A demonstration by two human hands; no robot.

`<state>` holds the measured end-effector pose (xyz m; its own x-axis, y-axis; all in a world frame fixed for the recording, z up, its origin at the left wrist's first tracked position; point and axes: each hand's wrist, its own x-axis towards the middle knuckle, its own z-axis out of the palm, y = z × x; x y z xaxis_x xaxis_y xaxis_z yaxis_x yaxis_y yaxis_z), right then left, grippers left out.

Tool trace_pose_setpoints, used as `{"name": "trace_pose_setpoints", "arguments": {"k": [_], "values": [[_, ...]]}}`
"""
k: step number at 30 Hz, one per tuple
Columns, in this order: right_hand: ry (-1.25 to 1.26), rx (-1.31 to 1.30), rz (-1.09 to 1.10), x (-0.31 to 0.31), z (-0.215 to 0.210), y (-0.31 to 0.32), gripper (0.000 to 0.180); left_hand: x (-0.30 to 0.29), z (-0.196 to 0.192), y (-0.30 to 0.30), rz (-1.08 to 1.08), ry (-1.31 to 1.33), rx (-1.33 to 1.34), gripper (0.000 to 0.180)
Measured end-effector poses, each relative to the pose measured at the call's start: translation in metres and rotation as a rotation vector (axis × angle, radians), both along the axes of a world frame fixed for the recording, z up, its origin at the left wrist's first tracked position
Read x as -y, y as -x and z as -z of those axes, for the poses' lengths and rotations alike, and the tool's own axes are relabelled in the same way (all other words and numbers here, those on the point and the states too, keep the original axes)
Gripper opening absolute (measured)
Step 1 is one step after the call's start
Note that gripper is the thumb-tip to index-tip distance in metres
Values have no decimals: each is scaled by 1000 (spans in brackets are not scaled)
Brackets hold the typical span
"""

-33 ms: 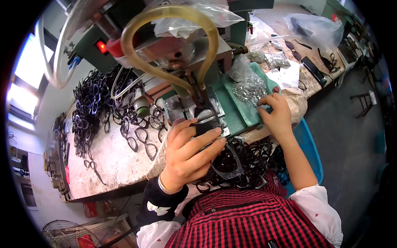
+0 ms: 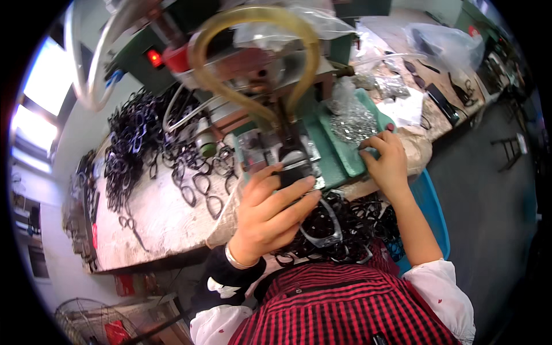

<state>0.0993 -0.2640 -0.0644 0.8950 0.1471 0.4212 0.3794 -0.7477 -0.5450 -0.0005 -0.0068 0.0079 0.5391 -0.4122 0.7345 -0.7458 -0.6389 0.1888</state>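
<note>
My left hand [image 2: 273, 213] reaches up to the metal fixture [image 2: 313, 152] of a bench press, its fingers closed on a dark eyeglass frame [image 2: 330, 230]. One grey-black rim of that frame shows below the fingers; the part at the fixture is mostly hidden. Just above the fingertips, the press's electrode-like tips [image 2: 287, 129] come down into the fixture. My right hand [image 2: 386, 161] is at the near right edge of a green tray [image 2: 352, 164], thumb and fingertips pinched. Whatever is between them is too small to make out. Small shiny metal parts [image 2: 353, 126] lie heaped in the tray.
A thick yellowish hose [image 2: 312, 57] loops over the fixture. Many black eyeglass frames [image 2: 135, 138] are piled on the bench at left, more in my lap [image 2: 362, 227]. A blue tub [image 2: 431, 213] stands at right. Plastic bags [image 2: 443, 46] and sunglasses lie at the back right.
The view has shifted slightly, so the press and bench appear a little further right. Both hands keep nearly the same places at the fixture and the tray.
</note>
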Motion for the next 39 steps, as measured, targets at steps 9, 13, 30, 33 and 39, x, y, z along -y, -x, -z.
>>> {"name": "trace_pose_setpoints", "arguments": {"k": [9,13,30,33,39], "values": [[-69,135,61,-3,27,0,10,-25,3,85,-546,140,137,29],[-311,62,1,-7,18,-12,14,-112,-29,72,-1147,92,201,15],[-367,0,61,32,-17,46,14,-160,44,34,-749,986,-121,10],[-432,64,-286,-20,-61,32,25,-129,29,13,-564,1003,-127,8],[-868,-167,-402,-102,-60,2,40,-93,68,18,-420,1168,-409,15]]}}
